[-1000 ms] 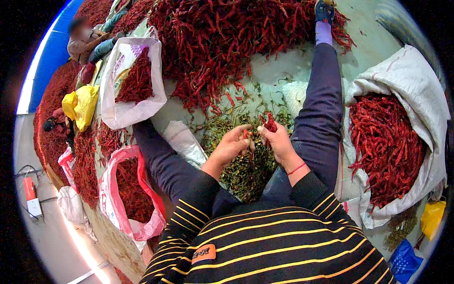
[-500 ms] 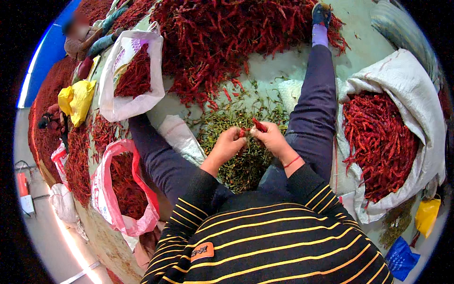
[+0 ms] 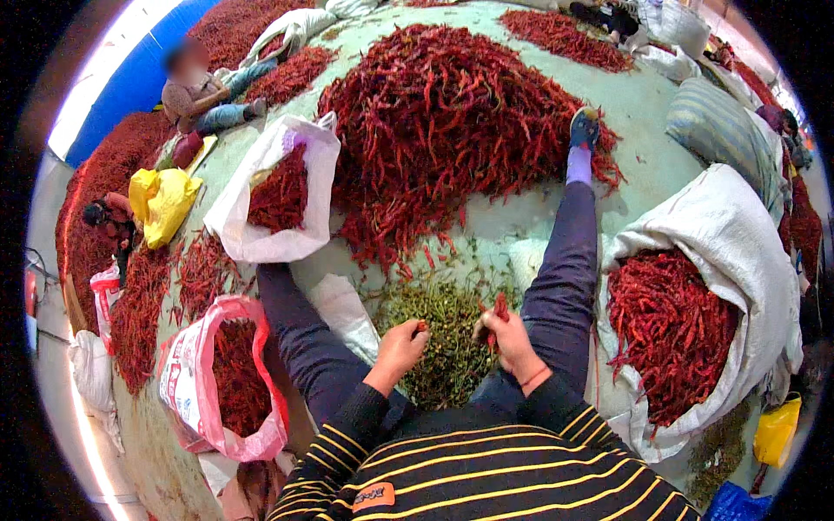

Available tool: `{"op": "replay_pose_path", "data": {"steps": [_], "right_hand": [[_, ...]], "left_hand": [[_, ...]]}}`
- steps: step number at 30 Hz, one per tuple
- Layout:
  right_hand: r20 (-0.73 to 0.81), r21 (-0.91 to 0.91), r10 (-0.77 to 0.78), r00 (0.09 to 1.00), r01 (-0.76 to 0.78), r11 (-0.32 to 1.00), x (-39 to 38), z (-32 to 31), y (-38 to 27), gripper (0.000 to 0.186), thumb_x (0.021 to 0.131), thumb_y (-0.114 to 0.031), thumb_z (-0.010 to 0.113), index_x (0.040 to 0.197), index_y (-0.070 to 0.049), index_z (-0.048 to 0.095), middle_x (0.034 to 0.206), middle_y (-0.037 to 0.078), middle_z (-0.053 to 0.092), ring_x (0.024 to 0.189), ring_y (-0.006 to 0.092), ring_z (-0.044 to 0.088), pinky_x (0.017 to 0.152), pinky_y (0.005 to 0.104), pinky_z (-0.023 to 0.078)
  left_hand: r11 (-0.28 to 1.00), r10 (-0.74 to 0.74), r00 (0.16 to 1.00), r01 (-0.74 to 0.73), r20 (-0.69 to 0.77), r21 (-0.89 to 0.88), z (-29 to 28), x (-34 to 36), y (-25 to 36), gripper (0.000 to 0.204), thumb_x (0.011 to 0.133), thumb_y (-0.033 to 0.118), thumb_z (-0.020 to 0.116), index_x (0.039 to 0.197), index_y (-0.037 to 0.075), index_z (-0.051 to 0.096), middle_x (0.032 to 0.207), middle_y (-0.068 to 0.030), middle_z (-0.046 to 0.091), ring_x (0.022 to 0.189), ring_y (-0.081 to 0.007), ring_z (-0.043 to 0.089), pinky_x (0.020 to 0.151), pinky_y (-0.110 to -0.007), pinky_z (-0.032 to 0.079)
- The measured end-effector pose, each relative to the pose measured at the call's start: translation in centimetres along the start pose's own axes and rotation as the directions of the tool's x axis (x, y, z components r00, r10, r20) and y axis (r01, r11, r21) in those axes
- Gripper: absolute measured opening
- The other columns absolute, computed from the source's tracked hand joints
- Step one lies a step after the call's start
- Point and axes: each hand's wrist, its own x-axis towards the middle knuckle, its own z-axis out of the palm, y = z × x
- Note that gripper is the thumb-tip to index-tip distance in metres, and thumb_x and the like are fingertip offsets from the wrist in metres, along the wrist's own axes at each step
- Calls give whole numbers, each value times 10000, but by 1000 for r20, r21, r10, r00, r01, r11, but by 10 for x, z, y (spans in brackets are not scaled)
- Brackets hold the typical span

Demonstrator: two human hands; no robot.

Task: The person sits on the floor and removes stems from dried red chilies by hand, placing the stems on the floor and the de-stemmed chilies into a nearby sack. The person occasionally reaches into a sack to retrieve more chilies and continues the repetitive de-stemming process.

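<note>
My left hand (image 3: 400, 349) is closed, with a small red end of a dried chili (image 3: 423, 326) showing at its thumb and fingertips. Across a gap, my right hand (image 3: 511, 341) grips a few dried red chilies (image 3: 499, 306) that stick up above the fist. Both hands hover over a heap of green-brown chili stems (image 3: 441, 369) between my legs. A large mound of dried red chilies (image 3: 434, 122) lies beyond it, by my right foot.
A white bag (image 3: 228, 227) and a pink-rimmed bag (image 3: 280, 417), both with chilies, stand at left. At right is a big open white sack (image 3: 764, 260) of chilies. A yellow bag (image 3: 162, 204) and a seated person (image 3: 187, 95) are farther left.
My hands were close together, with chilies at both sets of fingertips; now they are apart, the left farther left. The view has tilted up, showing more of the far floor.
</note>
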Motion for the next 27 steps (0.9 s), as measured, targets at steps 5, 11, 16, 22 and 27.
{"op": "replay_pose_path", "data": {"steps": [5, 11, 16, 22, 27], "right_hand": [[41, 72, 79, 996, -81, 994, -22, 15, -11, 138, 835, -53, 529, 968, -20, 551, 803, 88, 619, 686, 200, 614, 621, 309, 495], [49, -73, 84, 995, -80, 994, -42, 31, -22, 125, 816, -107, 635, 819, -77, 513, 652, -11, 520, 545, 101, 495, 517, 244, 406], [-3, -116, 29, 1000, -29, 993, -69, 35, -22, 117, 825, -145, 637, 785, -107, 534, 618, -52, 482, 491, 53, 436, 428, 205, 328], [151, -434, -29, 988, 93, 896, -88, 50, -35, 218, 836, -139, 635, 1011, -10, 613, 889, -8, 625, 790, 64, 544, 702, 234, 437], [247, -526, -158, 956, 269, 807, -96, 49, -29, 195, 818, -86, 639, 999, -17, 617, 857, -9, 614, 780, 63, 544, 714, 233, 452]], "left_hand": [[996, 76, 994, -78, -78, -30, -2, -1, -28, 220, 816, 237, 546, 885, 33, 590, 716, -157, 595, 686, -313, 590, 615, -390, 444], [976, 216, 976, -215, -32, 41, 23, -21, -35, 192, 847, 173, 529, 932, 4, 562, 760, -150, 604, 686, -219, 582, 638, -324, 452], [946, 231, 955, -176, 184, -274, 13, -48, 24, 187, 855, 173, 512, 961, 29, 570, 776, -186, 596, 682, -294, 581, 649, -351, 462], [906, 395, 891, -418, 224, 68, 13, -54, 32, 236, 851, 237, 498, 976, 54, 579, 829, -225, 603, 776, -402, 583, 656, -459, 466], [905, 413, 885, -426, 214, 16, 22, -57, 22, 258, 848, 272, 499, 949, 56, 598, 839, -223, 609, 798, -405, 579, 678, -469, 461]]}}
